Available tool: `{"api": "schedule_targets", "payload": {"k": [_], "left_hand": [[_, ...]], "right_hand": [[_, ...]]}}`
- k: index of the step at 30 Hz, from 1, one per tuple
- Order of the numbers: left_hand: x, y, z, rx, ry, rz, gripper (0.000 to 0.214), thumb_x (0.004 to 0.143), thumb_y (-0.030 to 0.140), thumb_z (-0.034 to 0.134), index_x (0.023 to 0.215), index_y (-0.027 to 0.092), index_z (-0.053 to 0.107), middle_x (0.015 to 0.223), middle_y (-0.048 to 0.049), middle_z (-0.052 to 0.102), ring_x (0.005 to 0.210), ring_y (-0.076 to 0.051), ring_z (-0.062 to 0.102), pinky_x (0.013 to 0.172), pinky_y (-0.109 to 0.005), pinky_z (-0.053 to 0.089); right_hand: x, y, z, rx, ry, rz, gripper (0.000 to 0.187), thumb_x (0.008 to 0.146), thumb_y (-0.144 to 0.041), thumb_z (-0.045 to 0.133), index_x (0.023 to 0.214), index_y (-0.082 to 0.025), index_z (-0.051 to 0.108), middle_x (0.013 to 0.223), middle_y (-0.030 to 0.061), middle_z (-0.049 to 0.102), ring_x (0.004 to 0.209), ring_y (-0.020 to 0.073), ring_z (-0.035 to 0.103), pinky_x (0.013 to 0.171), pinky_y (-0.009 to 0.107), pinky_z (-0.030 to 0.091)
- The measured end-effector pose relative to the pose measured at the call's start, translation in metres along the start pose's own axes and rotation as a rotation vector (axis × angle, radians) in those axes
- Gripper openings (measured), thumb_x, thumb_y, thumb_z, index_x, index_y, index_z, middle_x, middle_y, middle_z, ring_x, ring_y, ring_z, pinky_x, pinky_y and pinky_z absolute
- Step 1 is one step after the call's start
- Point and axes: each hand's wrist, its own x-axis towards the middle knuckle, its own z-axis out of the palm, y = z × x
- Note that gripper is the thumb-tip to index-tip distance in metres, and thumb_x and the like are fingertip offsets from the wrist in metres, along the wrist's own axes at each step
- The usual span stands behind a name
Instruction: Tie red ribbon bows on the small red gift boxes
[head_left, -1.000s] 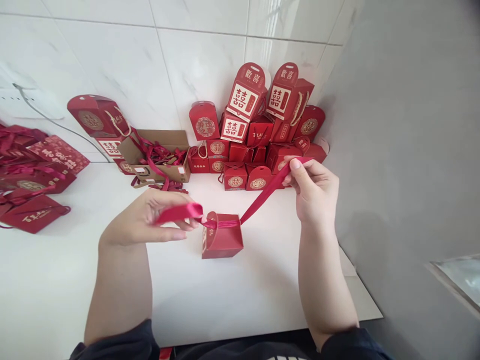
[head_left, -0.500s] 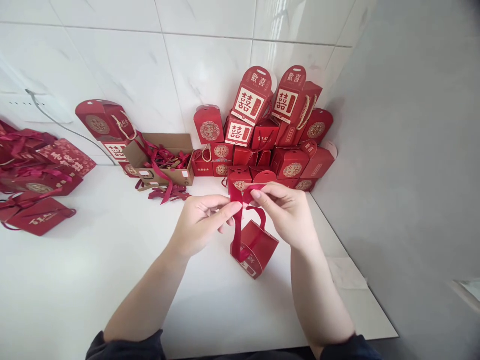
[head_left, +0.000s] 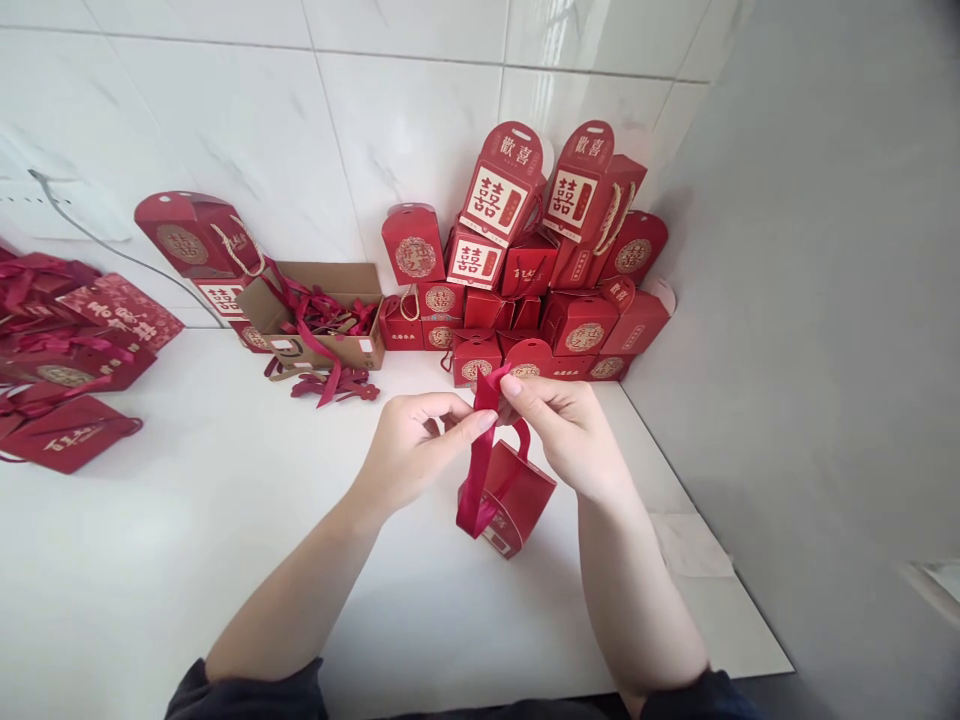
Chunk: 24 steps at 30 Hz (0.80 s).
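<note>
A red satin ribbon (head_left: pixel 480 470) loops up from a red gift box (head_left: pixel 521 500) on a white surface (head_left: pixel 187 540) at lower centre, pinched closely between the left hand (head_left: pixel 416 450) and right hand (head_left: pixel 566 430). Stacked red boxes (head_left: pixel 577 322) rise at upper centre, beside a cardboard carton (head_left: pixel 352 350).

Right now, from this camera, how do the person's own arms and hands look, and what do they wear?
The left hand and right hand are bare: no gloves, and no ring or watch shows. The forearms are uncovered. A dark left sleeve and right sleeve show at the lower edge of the view.
</note>
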Motion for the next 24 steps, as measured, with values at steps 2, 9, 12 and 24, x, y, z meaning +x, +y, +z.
{"api": "schedule_targets", "payload": {"k": [2, 9, 12, 24], "left_hand": [[-0.0003, -0.0006, 0.0002, 0.0, 0.0, 0.001, 0.029, 0.083, 0.042, 0.066, 0.067, 0.018, 0.069, 0.062, 0.0005, 0.063, 0.055, -0.01, 0.046, 0.049, -0.024, 0.033], [-0.0005, -0.0002, -0.0007, -0.016, -0.008, 0.006, 0.03, 0.084, 0.041, 0.066, 0.064, 0.017, 0.067, 0.058, 0.0016, 0.059, 0.052, -0.009, 0.042, 0.049, -0.024, 0.031], [-0.0006, 0.0007, -0.0009, -0.022, -0.024, 0.001, 0.031, 0.084, 0.041, 0.065, 0.064, 0.017, 0.068, 0.057, 0.0018, 0.058, 0.05, -0.008, 0.04, 0.048, -0.024, 0.03], [-0.0038, 0.0066, -0.0008, 0.017, 0.018, 0.045, 0.036, 0.086, 0.04, 0.062, 0.059, 0.016, 0.061, 0.049, 0.0026, 0.048, 0.048, -0.008, 0.042, 0.048, -0.023, 0.032]], "right_hand": [[-0.0003, 0.0004, 0.0001, -0.009, -0.011, 0.001, 0.042, 0.093, -0.045, 0.053, 0.063, -0.017, 0.061, 0.064, 0.0004, 0.056, 0.067, 0.014, 0.055, 0.067, 0.027, 0.048], [-0.0014, 0.0019, -0.0008, -0.064, -0.043, 0.005, 0.041, 0.093, -0.047, 0.052, 0.068, -0.018, 0.066, 0.068, 0.0021, 0.062, 0.071, 0.0162, 0.06, 0.07, 0.029, 0.05], [-0.0018, 0.0022, -0.0012, -0.068, -0.057, -0.009, 0.038, 0.094, -0.045, 0.051, 0.073, -0.018, 0.069, 0.071, 0.0027, 0.065, 0.072, 0.0164, 0.061, 0.07, 0.029, 0.051], [-0.0033, 0.0008, -0.0012, -0.219, -0.05, -0.074, 0.037, 0.096, -0.041, 0.05, 0.071, -0.019, 0.068, 0.072, 0.0022, 0.065, 0.071, 0.0156, 0.06, 0.067, 0.028, 0.047]]}}
